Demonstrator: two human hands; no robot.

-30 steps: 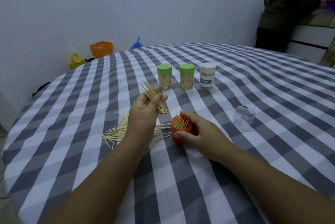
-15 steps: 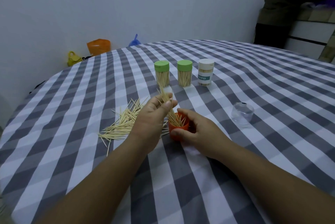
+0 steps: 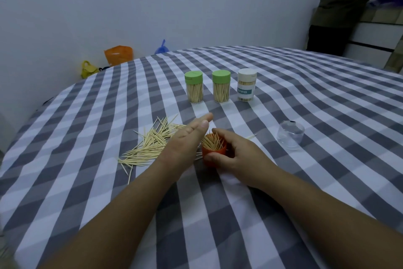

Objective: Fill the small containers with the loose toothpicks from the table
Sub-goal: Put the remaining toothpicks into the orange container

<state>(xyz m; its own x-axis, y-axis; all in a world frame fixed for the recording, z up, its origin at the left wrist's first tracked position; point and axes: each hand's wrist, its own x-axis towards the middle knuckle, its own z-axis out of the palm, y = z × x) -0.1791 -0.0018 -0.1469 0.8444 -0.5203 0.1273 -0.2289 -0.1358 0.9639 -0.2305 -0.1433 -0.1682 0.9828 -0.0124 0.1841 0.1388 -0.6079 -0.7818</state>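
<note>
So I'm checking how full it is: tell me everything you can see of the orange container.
The orange container is a small round open-topped cup, plastic by its look. It stands upright on the checked tablecloth, beside the loose toothpick pile. Toothpicks stand packed in it, tips above the rim. The right hand grips its side; the open left hand hovers beside it.

Both forearms are bare from the lower frame edge to the wrists, with no sleeve, watch or bracelet showing, and the left hand (image 3: 187,138) and right hand (image 3: 236,155) are ungloved and ringless.
</note>
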